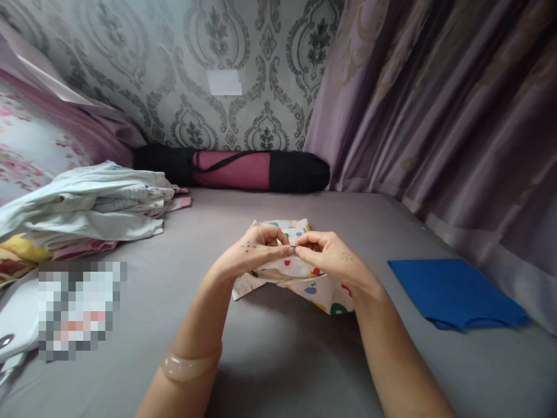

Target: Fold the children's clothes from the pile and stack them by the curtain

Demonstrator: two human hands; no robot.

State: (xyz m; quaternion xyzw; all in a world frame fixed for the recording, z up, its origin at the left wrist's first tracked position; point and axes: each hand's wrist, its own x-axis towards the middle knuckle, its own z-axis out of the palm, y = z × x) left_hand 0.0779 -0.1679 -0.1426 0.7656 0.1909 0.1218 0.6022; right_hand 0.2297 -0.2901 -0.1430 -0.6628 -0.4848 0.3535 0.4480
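A small white cloth with coloured shapes printed on it (324, 293) is held just above the grey bed sheet (278, 354). My left hand (256, 249) and my right hand (328, 255) meet at its upper edge, fingertips touching. Both hands pinch the fabric with curled fingers. Part of the cloth hangs below my right wrist and part shows behind my fingers. A pale bangle (191, 366) sits on my left forearm.
A pile of folded pale clothes (87, 206) lies at the left. A folded blue cloth (456, 293) lies at the right by the purple curtain (435, 116). A black and pink rolled bag (235, 169) rests against the patterned wall. A floral pillow (26, 145) stands far left.
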